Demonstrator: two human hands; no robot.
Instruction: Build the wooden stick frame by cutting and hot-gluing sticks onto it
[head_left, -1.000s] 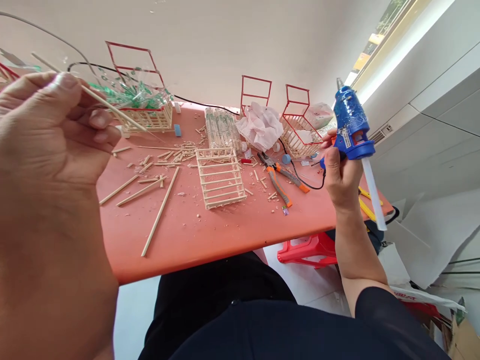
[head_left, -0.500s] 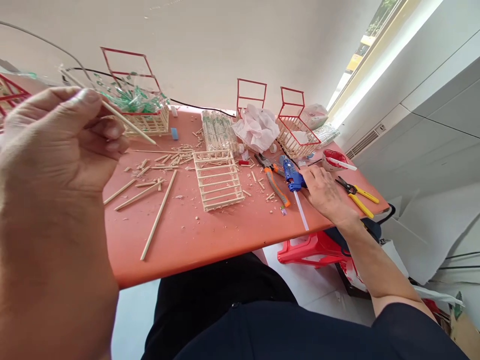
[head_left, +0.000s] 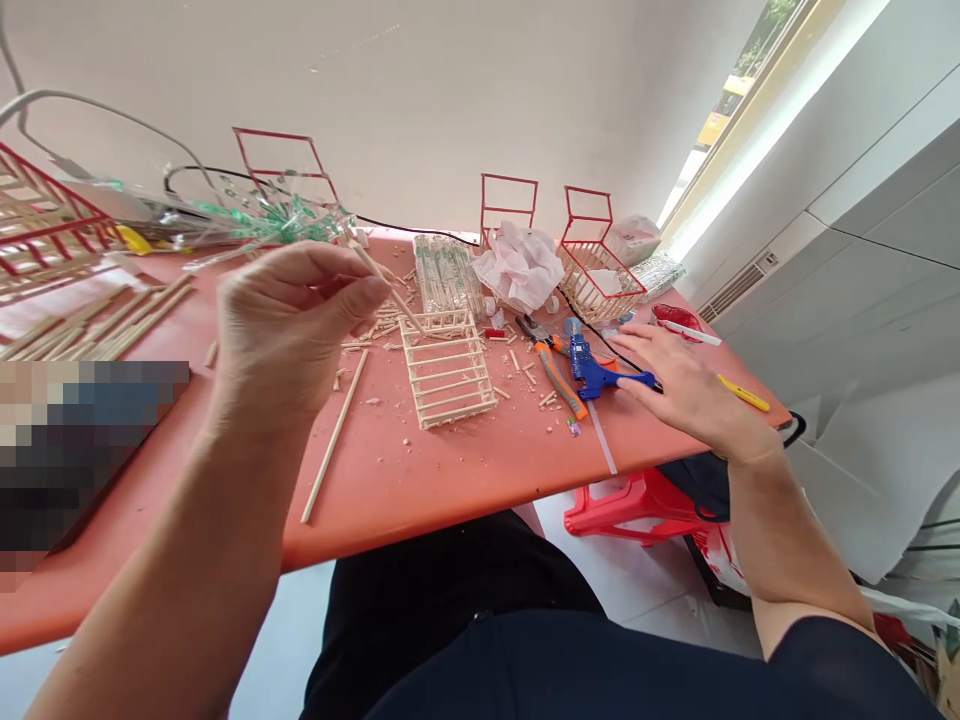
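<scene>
At the far left of the table [head_left: 390,485], a red-trimmed stick basket [head_left: 49,235] stands behind a row of cut sticks [head_left: 127,318]. To the right of these, the left hand [head_left: 300,325] is raised above the table; its fingers are narrow, with the thumb and fingertips pinching 1 wooden stick [head_left: 403,309] at a slant. The lower tip of this stick overlaps the far edge of the slatted frame [head_left: 448,372] in the view; contact between the 2 cannot be confirmed. A loose stick [head_left: 334,436] lies on the table to the left of the frame. The frame rests near the middle of the table. To its right lie the orange-handled pliers [head_left: 561,382], then the blue glue gun [head_left: 589,370], on its side, with a white glue stick [head_left: 602,438] projecting toward the table's near edge. The right hand [head_left: 686,390] is beside the gun's handle, palm down, fingers spread wide and gripping nothing visible; whether the thumb touches the handle cannot be told. The step in hand appears to be positioning the held stick over the frame, with the gun set aside. The next move likely calls for a steady pinch and careful alignment with the frame's rails.
</scene>
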